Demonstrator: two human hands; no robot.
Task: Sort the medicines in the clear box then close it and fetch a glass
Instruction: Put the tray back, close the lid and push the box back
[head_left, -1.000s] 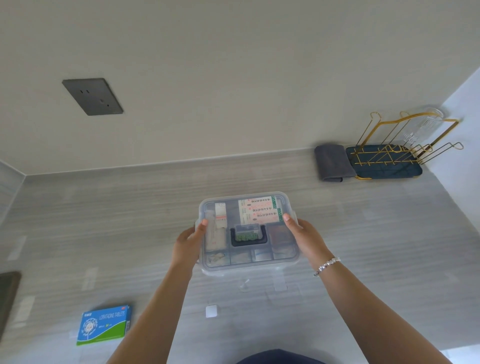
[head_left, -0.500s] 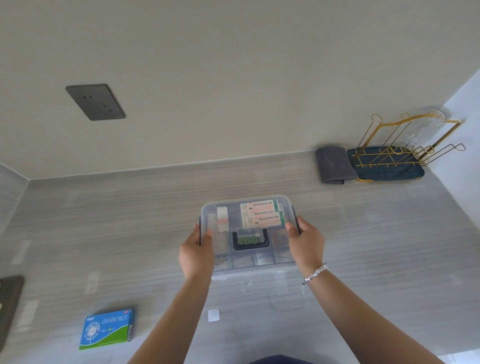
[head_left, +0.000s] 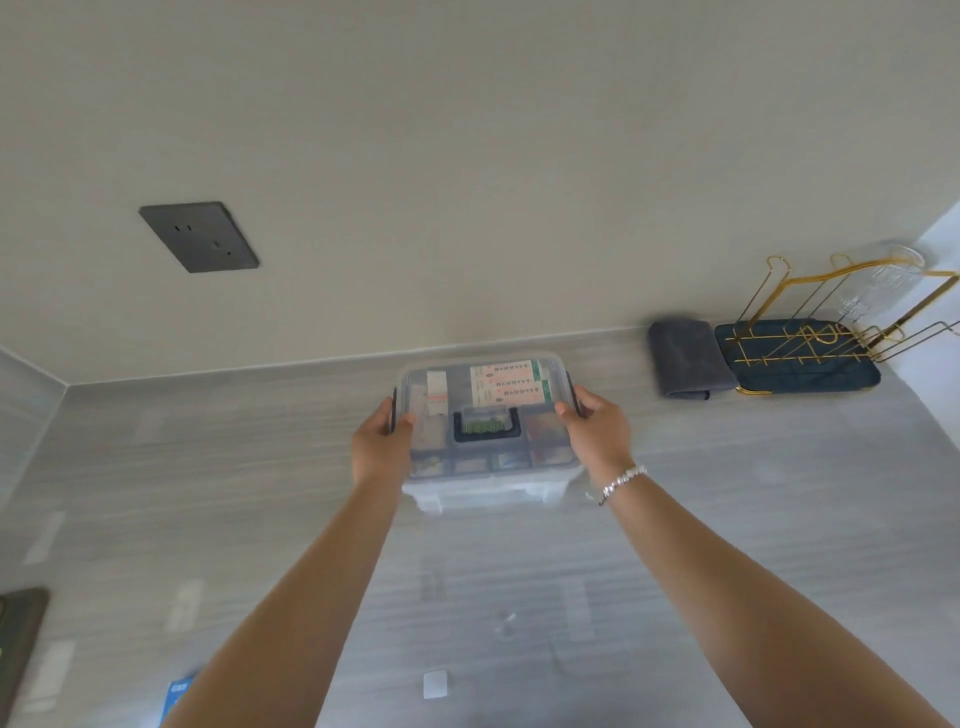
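Note:
The clear plastic box (head_left: 488, 483) has its lid on and sits far back on the grey counter, close to the wall. Medicine packs show through the lid, with a dark handle in its middle. My left hand (head_left: 379, 441) grips the box's left side at the dark latch. My right hand (head_left: 597, 431) grips the right side at the other latch. A clear glass (head_left: 878, 286) hangs upside down on the gold rack (head_left: 810, 332) at the far right.
A folded grey cloth (head_left: 685, 358) lies left of the rack's dark blue tray (head_left: 779, 374). A blue medicine carton (head_left: 174, 701) shows at the bottom left, partly behind my left arm. A dark wall socket (head_left: 199, 237) is upper left. A dark object (head_left: 21, 639) sits at the left edge.
Both hands have pushed the closed box away from me toward the back wall, arms now stretched out. My grip shifted to the side latches.

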